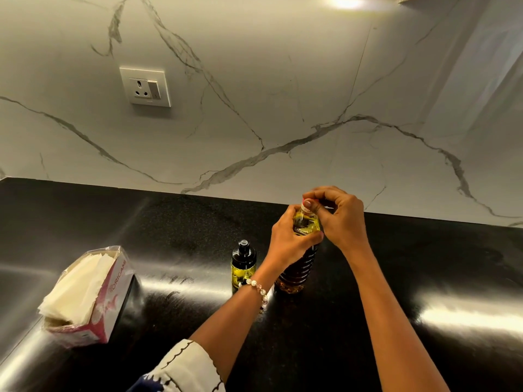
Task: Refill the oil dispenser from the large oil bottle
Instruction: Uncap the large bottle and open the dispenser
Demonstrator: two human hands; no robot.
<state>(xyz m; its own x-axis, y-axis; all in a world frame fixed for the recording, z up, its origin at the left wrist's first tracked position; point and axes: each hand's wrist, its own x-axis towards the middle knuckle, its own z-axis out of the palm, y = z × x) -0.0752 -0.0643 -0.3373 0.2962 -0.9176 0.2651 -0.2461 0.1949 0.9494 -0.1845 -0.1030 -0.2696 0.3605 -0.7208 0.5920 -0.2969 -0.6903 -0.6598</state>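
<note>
While the cap is worked: both hands meet at the top of the big bottle, one to brace and one to turn.
Big bottle [297, 267]: stands upright on the counter [169, 230], ribbed sides, yellow oil showing at the shoulder; kept on its base, most likely so nothing spills while the top is undone.
Left hand [288, 239]: fingers and thumb curled round the shoulder of the big bottle just below the neck; judged to be the steadying grip that stops the bottle twisting.
Right hand [339, 216]: fingertips bunched over the cap, pinching it from above; a turning hold, by the look of it.
Cap [307, 203]: red and white, mostly hidden under the fingers; whether it is loose yet cannot be told.
Small dispenser [243, 264]: upright just beside the big bottle, on its left and apart from it, black top on, some yellow oil inside; placed close, presumably to keep the coming pour short.
Bracelet [259, 288]: beads on the left wrist, crossing in front of the small dispenser's foot.
Tissue box [93, 295]: open, lying well apart at the left of the counter; handy for wiping drips, one would judge.
Stage: opening only; the small dispenser's own top is not yet off and no oil is being poured.
Risk: an oily neck may slip in the bracing grip.
</note>
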